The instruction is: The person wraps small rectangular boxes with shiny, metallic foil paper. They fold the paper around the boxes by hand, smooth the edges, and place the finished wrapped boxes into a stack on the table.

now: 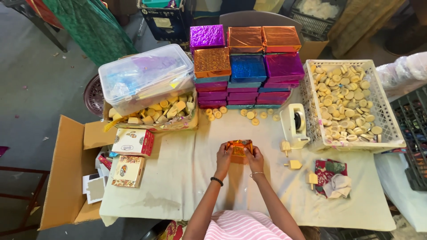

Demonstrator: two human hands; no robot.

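- The left hand [223, 155] and the right hand [255, 156] hold a small orange foil box [239, 147] between them, just above the cloth-covered bench [187, 178], near its middle.
- The fingers of each hand are curled and pinch the box from its own side, left on the left edge, right on the right edge.
- Beyond the box stands a stack of shiny foil boxes [247, 66] in purple, orange, blue and magenta, with small pale discs [252, 115] scattered at its foot.
- A white tape dispenser [294, 124] sits to the right of the hands, beside a white plastic basket [351, 104] filled with pale round pieces.
- Three small wooden pieces [293, 164] lie near the right hand, apart from it.
- On the left, a clear lidded tub [144, 75] rests on a tray of yellowish blocks, and two printed cartons [131, 155] lie below it.
- An open cardboard box [66, 173] stands at the bench's left edge.
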